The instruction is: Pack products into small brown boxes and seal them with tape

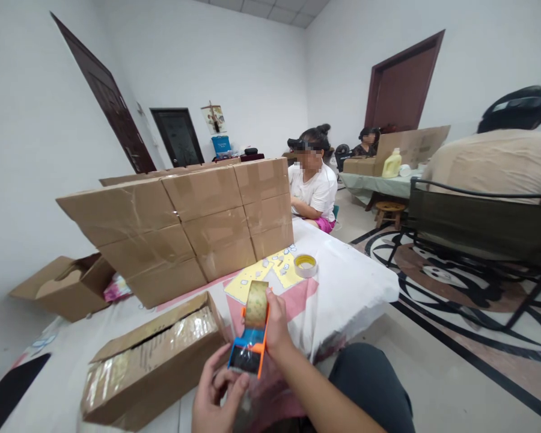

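Observation:
My right hand [277, 322] grips a blue and orange tape dispenser [253, 337] by its side, with a roll of clear yellowish packing tape [256, 304] at its upper end. Just below and left of the dispenser's black-and-blue front end is my left hand [220, 388], its fingers curled and thumb drawn in. Whether a tape end lies between those fingers is too hard to see. To the left of both hands lies a long cardboard box [157, 355], with shiny tape on its top and a dark gap along its flap.
Stacked cardboard boxes [184, 228] form a wall across the cloth-covered table [356, 282]. A loose tape roll [305, 266] lies to their right. An open box [72, 282] stands at far left. A person in white [315, 186] sits beyond; others sit at right.

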The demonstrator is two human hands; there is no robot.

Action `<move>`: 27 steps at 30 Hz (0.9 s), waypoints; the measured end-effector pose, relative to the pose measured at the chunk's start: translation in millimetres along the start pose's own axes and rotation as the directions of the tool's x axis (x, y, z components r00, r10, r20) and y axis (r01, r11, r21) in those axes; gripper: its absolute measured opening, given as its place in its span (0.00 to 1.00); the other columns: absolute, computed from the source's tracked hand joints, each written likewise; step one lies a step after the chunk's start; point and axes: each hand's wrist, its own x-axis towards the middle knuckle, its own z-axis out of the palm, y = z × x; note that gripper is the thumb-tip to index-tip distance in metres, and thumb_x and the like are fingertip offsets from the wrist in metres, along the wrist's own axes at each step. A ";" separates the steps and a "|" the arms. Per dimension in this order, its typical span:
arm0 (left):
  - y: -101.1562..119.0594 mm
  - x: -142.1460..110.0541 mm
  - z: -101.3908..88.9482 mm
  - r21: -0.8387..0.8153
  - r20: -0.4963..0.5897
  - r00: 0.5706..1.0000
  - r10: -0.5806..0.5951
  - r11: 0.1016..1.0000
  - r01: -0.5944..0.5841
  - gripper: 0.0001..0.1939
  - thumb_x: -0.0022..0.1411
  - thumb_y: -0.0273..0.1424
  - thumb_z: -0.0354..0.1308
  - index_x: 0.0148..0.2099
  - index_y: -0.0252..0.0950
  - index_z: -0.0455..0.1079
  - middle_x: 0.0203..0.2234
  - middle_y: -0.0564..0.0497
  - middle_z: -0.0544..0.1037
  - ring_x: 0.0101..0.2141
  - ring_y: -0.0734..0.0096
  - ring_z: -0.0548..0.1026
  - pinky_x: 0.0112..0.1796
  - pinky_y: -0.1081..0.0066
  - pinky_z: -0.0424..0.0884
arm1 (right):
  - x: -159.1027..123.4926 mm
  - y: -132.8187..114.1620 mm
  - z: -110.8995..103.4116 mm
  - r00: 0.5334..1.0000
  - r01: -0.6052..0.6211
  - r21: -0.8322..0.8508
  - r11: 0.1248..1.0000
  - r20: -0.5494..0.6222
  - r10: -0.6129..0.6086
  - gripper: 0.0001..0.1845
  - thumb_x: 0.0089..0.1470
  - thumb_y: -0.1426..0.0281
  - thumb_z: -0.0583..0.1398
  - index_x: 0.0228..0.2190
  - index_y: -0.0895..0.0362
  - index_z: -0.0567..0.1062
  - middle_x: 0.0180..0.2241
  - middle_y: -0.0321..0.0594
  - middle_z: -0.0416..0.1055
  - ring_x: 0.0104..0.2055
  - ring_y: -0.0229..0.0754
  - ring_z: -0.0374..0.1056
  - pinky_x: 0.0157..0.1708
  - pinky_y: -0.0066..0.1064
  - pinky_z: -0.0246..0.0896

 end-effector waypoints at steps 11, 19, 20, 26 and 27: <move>-0.5 -1.7 3.6 0.006 -0.003 1.000 0.020 1.000 -0.020 0.39 0.45 0.50 0.72 0.55 0.37 0.66 0.18 0.58 0.71 0.23 0.72 0.69 0.29 0.74 0.66 | -1.5 -6.8 1.3 0.998 -0.039 0.039 0.998 -0.044 0.041 0.29 0.41 0.47 0.68 0.32 0.54 0.65 0.24 0.32 0.70 0.23 0.42 0.72 0.17 0.29 0.67; -0.6 0.0 2.8 0.002 0.034 0.999 -0.025 1.000 0.025 0.40 0.44 0.49 0.72 0.55 0.36 0.66 0.19 0.57 0.72 0.24 0.69 0.72 0.26 0.74 0.64 | 3.8 0.8 -2.8 0.998 -0.014 0.031 0.999 -0.069 0.016 0.29 0.41 0.47 0.67 0.32 0.55 0.65 0.23 0.30 0.68 0.23 0.41 0.71 0.18 0.29 0.65; -0.9 0.3 2.5 0.002 0.031 0.999 -0.021 1.000 0.020 0.40 0.44 0.49 0.72 0.56 0.36 0.66 0.19 0.57 0.72 0.24 0.70 0.72 0.26 0.74 0.65 | 3.9 1.1 -2.9 0.998 -0.020 0.031 0.999 -0.067 0.022 0.28 0.42 0.47 0.67 0.32 0.55 0.65 0.23 0.30 0.68 0.23 0.40 0.71 0.18 0.29 0.65; -0.9 -0.2 5.1 -0.012 0.008 1.000 0.008 1.000 -0.008 0.39 0.45 0.50 0.71 0.55 0.37 0.66 0.19 0.58 0.71 0.25 0.71 0.71 0.30 0.75 0.66 | 1.3 -1.6 -1.2 0.996 -0.009 0.011 1.000 -0.093 0.010 0.25 0.44 0.49 0.66 0.32 0.55 0.67 0.24 0.31 0.69 0.24 0.41 0.72 0.18 0.29 0.65; -0.7 -0.3 5.7 -0.012 0.013 1.000 0.009 1.000 -0.009 0.39 0.46 0.50 0.71 0.55 0.38 0.66 0.19 0.59 0.71 0.25 0.72 0.71 0.30 0.75 0.67 | 1.2 -1.9 -1.2 0.996 -0.005 0.005 1.000 -0.091 0.006 0.25 0.44 0.49 0.66 0.33 0.55 0.67 0.24 0.32 0.70 0.24 0.42 0.71 0.18 0.30 0.64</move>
